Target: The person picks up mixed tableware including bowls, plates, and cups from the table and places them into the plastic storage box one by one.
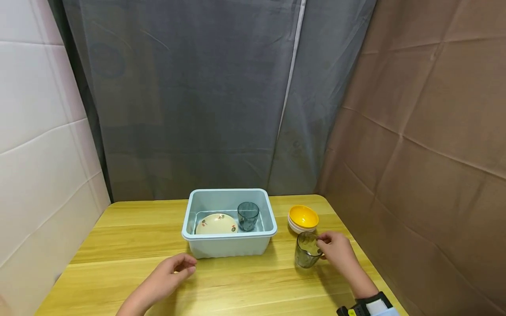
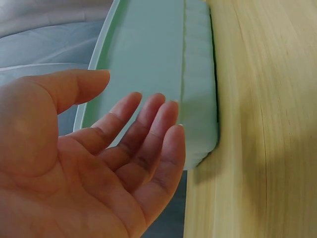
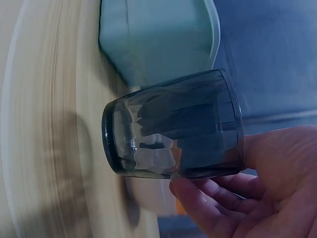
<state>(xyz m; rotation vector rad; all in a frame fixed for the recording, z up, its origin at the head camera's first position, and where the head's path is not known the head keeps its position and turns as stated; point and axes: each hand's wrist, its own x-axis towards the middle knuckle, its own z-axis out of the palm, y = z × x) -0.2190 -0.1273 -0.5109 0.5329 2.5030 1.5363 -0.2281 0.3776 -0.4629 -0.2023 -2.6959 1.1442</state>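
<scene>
My right hand (image 1: pixel 336 252) pinches a smoky clear glass (image 1: pixel 306 252) by its right side near the rim, thumb and fingers at the wall. In the right wrist view the glass (image 3: pixel 173 126) looks slightly tilted, its base just off the wood. On the left, my left hand (image 1: pixel 168 278) holds nothing, its fingers loosely bent, close to the front left corner of a pale blue-green plastic basin (image 1: pixel 229 245). Inside the basin a cream plate (image 1: pixel 216 224) with small printed motifs lies at the left, and a dark bluish glass (image 1: pixel 248 217) stands at the right.
Right of the basin, a yellow bowl (image 1: pixel 303 216) sits in a white bowl (image 1: pixel 299 228), just behind the held glass. All stand on a wooden table (image 1: pixel 245 292). A grey curtain (image 1: pixel 189 101) hangs behind, with a brown cloth (image 1: pixel 427 145) along the right side.
</scene>
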